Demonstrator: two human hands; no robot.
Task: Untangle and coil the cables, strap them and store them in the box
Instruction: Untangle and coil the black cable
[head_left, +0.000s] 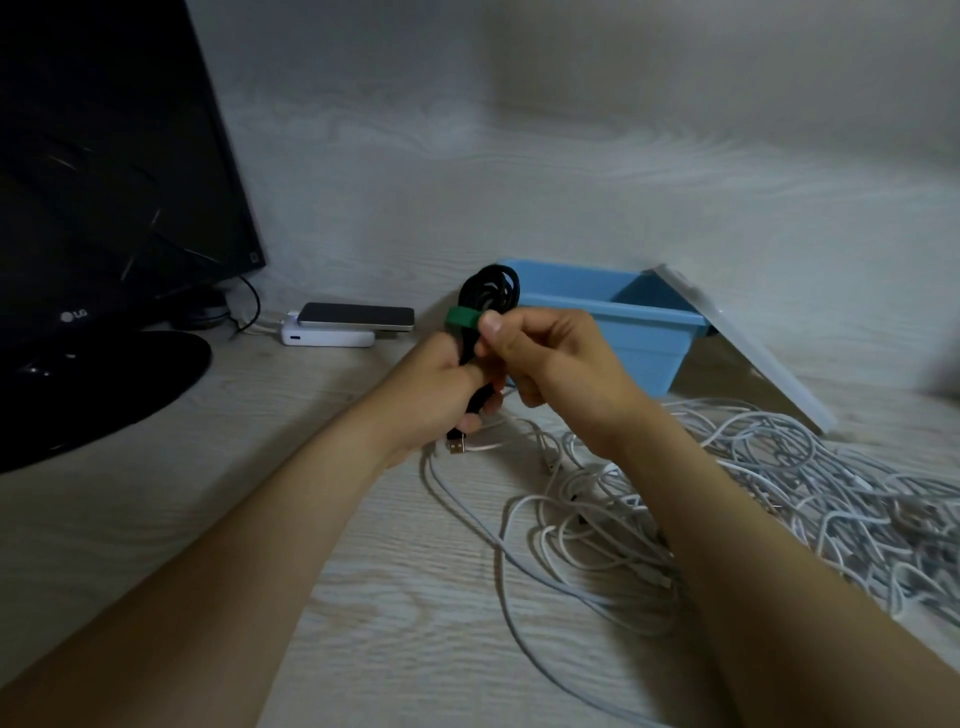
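Observation:
My left hand (441, 387) grips a coiled black cable (491, 293) upright above the table, and its USB plug (456, 445) hangs out below the fist. A green strap (464, 318) is wrapped round the coil's middle. My right hand (550, 358) pinches the strap's end between thumb and fingers. Just behind the hands stands the open blue box (613, 312); what is inside it is hidden. A big tangle of white cables (727, 499) sprawls on the table to the right and in front of the box.
The box's white lid (737, 343) leans against its right side. A phone (358, 317) lies on a white charger (327, 338) at the back. A black monitor (114, 171) with a round base fills the left. The table is pale wood (156, 519).

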